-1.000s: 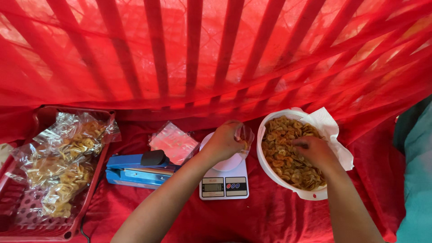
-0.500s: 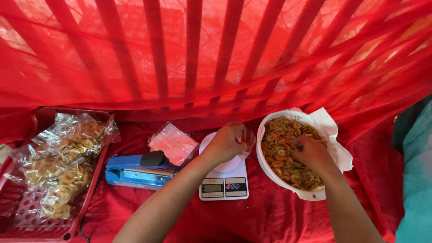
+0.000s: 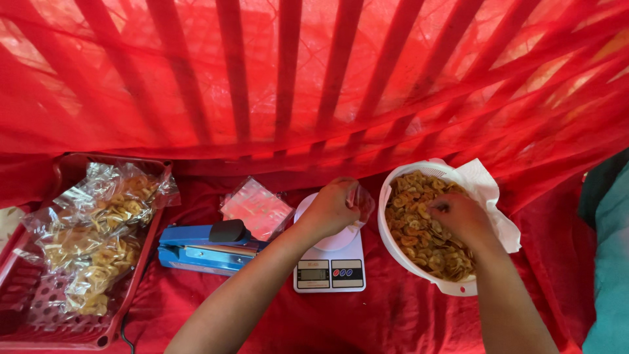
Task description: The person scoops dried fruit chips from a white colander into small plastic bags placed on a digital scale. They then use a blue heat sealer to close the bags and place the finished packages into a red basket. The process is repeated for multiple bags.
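Red cloth [image 3: 393, 321] — covers the surface under all items.

Digital scale [image 3: 329, 270] — white, small display and buttons at the near edge, round white pan on top, partly hidden by the left hand.

Left hand [image 3: 334, 208] — over the scale pan, grip clenched on a small clear plastic bag [image 3: 362, 200] held at the pan's right edge, just beside the bowl.

Right hand [image 3: 462, 217] — inside the white bowl [image 3: 419, 275], fingers curled down into the fried chips [image 3: 419, 226]; whether the grip has closed on any cannot be told.

White paper [image 3: 485, 190] — lines the bowl and sticks out past its far right rim.

Blue heat sealer [image 3: 203, 248] — black knob on top, lying left of the scale.

Stack of empty clear bags [image 3: 257, 208] — just beyond the sealer.

Red plastic tray [image 3: 39, 314] — far left, holding several filled clear bags of chips [image 3: 98, 236].

Red netting [image 3: 314, 78] — hangs across the far side, with dark bars showing through it.
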